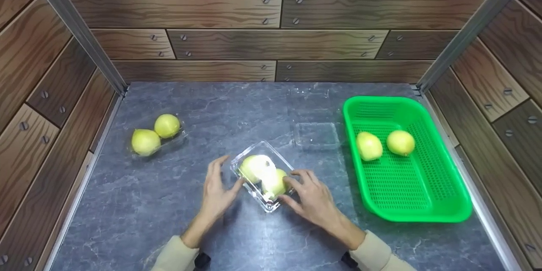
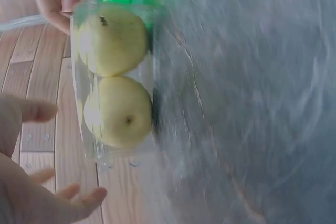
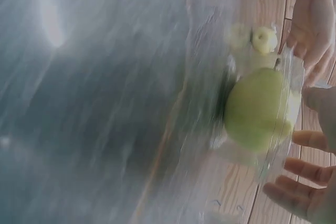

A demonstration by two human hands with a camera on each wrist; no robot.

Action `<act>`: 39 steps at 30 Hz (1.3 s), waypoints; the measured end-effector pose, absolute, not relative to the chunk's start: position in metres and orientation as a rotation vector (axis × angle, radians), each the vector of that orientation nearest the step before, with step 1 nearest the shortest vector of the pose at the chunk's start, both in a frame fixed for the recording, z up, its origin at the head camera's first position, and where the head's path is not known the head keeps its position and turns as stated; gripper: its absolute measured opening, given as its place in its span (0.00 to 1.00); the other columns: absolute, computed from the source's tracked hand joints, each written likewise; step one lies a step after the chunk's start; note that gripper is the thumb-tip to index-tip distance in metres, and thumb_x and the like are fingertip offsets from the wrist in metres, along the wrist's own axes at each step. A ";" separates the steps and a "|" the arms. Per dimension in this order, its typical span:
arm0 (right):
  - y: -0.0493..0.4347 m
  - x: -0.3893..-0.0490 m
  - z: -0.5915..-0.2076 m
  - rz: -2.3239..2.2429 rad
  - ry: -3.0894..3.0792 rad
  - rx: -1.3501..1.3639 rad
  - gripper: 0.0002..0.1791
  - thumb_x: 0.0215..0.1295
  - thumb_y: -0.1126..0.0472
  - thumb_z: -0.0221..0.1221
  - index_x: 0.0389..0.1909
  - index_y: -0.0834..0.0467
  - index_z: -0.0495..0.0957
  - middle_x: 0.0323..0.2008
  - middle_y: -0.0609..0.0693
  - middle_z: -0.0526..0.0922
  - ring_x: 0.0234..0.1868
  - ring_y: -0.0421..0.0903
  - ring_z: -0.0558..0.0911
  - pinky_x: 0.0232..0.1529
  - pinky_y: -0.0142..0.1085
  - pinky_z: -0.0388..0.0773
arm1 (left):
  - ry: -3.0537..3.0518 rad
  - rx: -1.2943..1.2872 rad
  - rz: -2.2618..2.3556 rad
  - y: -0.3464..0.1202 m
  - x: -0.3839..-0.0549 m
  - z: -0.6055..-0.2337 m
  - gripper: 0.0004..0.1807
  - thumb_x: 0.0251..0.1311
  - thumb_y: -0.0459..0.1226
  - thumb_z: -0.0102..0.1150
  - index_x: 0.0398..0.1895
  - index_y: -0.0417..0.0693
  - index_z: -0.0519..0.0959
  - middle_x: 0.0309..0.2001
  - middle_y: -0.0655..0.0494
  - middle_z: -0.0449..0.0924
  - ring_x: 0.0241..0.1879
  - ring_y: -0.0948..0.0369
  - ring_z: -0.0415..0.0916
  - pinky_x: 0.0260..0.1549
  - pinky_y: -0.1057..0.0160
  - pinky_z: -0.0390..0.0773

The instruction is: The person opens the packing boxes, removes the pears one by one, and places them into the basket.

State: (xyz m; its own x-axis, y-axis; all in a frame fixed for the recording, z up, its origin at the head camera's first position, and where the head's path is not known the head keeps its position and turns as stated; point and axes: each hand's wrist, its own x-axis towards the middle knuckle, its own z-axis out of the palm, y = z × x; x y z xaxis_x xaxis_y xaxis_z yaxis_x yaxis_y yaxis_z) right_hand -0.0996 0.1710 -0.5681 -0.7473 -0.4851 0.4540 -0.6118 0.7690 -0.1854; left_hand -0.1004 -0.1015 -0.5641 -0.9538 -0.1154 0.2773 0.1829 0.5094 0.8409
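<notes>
A clear plastic box [image 1: 248,151] sits at the middle front of the table, turned at an angle, with bright glare across its top. Two yellow-green pears [image 2: 119,111] lie side by side inside it. My left hand [image 1: 217,192] is at the box's left side, thumb near the edge; in the left wrist view its fingers are spread, with a gap to the plastic. At the opposite side, my right hand [image 1: 315,199] has its fingertips right at the box's edge. The right wrist view shows those fingers [image 3: 294,198] extended beside the wall.
To the right stands a green basket [image 1: 459,194] with two pears [image 1: 400,143] in it. Another clear container [image 1: 180,137] holding two pears [image 1: 145,142] rests at the left. Behind my right hand lies a further clear container [image 1: 316,125]. Wood-patterned walls enclose the table.
</notes>
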 end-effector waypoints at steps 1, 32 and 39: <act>0.174 -0.101 -0.568 0.455 -2.566 0.860 0.23 0.62 0.41 0.71 0.51 0.50 0.84 0.54 0.54 0.85 0.52 0.51 0.83 0.38 0.38 0.90 | -2.426 0.020 -1.501 -0.101 -0.099 -0.564 0.38 0.54 0.31 0.76 0.68 0.36 0.72 0.65 0.35 0.74 0.66 0.37 0.75 0.66 0.38 0.81; 0.198 -0.115 -0.576 0.204 -2.203 1.333 0.10 0.60 0.60 0.70 0.43 0.51 0.85 0.40 0.46 0.84 0.38 0.42 0.81 0.32 0.29 0.85 | -1.791 0.611 -2.543 -0.071 -0.079 -0.598 0.34 0.61 0.22 0.64 0.70 0.30 0.63 0.58 0.39 0.74 0.43 0.62 0.82 0.41 0.64 0.91; 0.197 -0.114 -0.578 0.151 -2.189 1.338 0.07 0.64 0.60 0.64 0.42 0.51 0.85 0.40 0.46 0.84 0.39 0.43 0.82 0.34 0.30 0.86 | -1.729 0.596 -2.586 -0.068 -0.079 -0.599 0.35 0.59 0.21 0.64 0.70 0.30 0.64 0.52 0.45 0.76 0.39 0.62 0.83 0.38 0.65 0.92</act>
